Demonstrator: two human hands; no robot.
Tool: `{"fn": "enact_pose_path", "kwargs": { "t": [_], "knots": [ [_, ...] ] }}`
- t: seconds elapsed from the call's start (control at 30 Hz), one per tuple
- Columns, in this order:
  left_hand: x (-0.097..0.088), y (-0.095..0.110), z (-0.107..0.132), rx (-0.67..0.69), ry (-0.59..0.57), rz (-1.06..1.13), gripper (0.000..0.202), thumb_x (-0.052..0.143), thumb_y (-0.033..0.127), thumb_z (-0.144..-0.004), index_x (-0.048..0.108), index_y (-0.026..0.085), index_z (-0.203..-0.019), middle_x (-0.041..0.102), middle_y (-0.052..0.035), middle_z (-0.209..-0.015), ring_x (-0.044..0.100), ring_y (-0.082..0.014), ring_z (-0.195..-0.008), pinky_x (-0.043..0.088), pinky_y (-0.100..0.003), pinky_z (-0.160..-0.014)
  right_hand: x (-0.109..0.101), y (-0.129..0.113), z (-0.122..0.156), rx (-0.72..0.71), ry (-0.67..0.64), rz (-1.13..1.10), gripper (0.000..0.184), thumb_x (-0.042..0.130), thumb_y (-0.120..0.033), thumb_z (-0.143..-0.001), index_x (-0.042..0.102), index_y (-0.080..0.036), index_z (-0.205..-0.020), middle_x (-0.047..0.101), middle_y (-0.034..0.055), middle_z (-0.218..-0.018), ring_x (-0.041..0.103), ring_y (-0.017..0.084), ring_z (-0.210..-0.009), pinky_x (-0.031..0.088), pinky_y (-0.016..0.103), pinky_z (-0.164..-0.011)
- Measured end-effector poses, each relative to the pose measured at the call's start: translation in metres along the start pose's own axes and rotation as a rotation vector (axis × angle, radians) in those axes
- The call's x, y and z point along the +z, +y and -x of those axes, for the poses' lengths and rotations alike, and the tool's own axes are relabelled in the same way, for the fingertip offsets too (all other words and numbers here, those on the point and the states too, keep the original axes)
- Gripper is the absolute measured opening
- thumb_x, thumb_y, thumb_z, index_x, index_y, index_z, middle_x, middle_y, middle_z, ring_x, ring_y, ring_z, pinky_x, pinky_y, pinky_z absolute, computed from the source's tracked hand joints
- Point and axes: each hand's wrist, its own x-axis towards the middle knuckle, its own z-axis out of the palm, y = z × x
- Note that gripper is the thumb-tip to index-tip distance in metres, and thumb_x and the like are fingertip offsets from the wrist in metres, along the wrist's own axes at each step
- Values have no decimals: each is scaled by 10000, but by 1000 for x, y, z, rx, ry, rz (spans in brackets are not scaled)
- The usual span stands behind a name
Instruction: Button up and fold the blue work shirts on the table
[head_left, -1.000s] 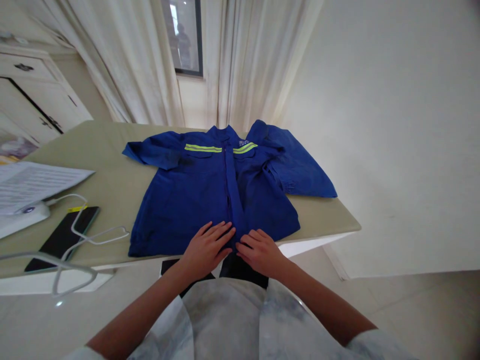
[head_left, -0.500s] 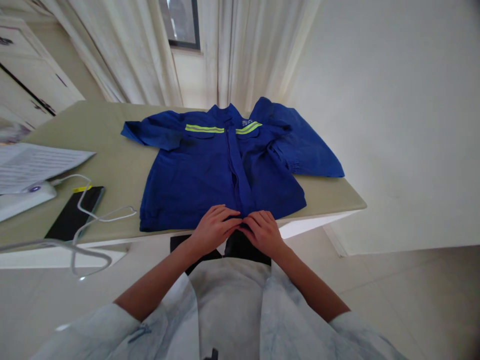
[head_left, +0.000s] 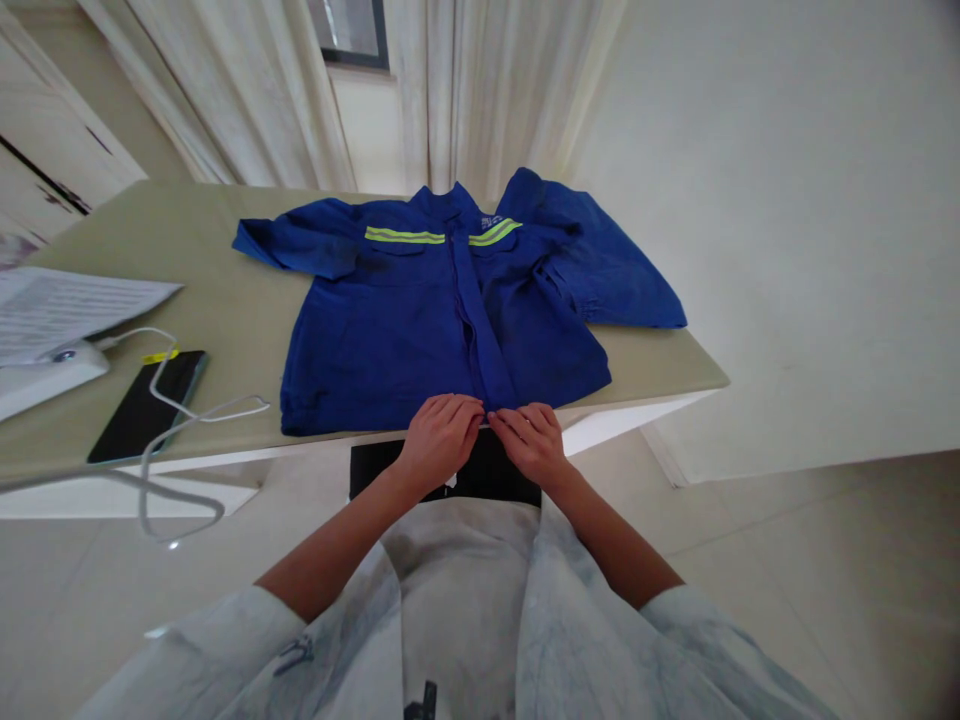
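Note:
A blue work jacket (head_left: 375, 330) with yellow-green reflective stripes lies front up on the table, its collar away from me and its hem along the near edge. One sleeve stretches out to the left; the other is bent over at the right. My left hand (head_left: 442, 432) pinches the hem at the bottom of the front opening. Beside it, with fingertips almost meeting, my right hand (head_left: 534, 440) pinches the hem on the other side of the placket (head_left: 480, 340). The fingers hide the bit of fabric between them.
On the left of the table (head_left: 225, 300) lie a dark phone (head_left: 150, 405), a looping white cable (head_left: 161, 385), printed paper (head_left: 82, 305) and a white device (head_left: 56, 380). Curtains (head_left: 495, 100) hang behind the table. A white wall (head_left: 765, 220) stands at the right.
My left hand's fingers have curled in more, and both hands now pinch at the placket's lower end. The jacket lies as before; the view has tilted slightly.

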Motion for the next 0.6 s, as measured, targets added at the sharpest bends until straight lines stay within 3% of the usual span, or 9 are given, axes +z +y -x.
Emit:
{"fn": "enact_pose_path", "kwargs": {
  "t": [0.1,0.27,0.4,0.6],
  "knots": [
    [-1,-1,-2,0,-13,-7,173,513,196,-1057,684,212,-1083,792,-75,-1055,740,-227,-984,558,-409,-921,0,1,-1,12,-24,-17,287,493,-162,-1091,741,-236,-1214,772,72,-1106,602,215,-966,409,406,-942],
    [2,-1,2,7,44,35,135,551,162,-1030,668,215,-1071,798,-56,-1090,738,-217,-990,539,-412,-1005,1,-1,-1,-25,-24,30,286,498,-169,-1092,747,-253,-1205,763,60,-1108,599,203,-937,410,393,-942],
    [1,2,3,-74,70,85,92,584,170,-1012,663,213,-1030,780,-55,-1054,713,-221,-970,540,-381,-917,2,-2,-2,-92,118,83,223,586,-159,-1058,753,-245,-1178,765,42,-1073,590,177,-902,422,375,-912],
    [-1,3,-9,-253,1,187,82,603,160,-976,663,214,-965,715,-31,-904,652,-215,-867,512,-356,-812,-5,5,-9,-239,303,146,178,662,-111,-1004,775,-225,-1081,770,21,-1017,574,158,-892,428,355,-902]
  ]
}}
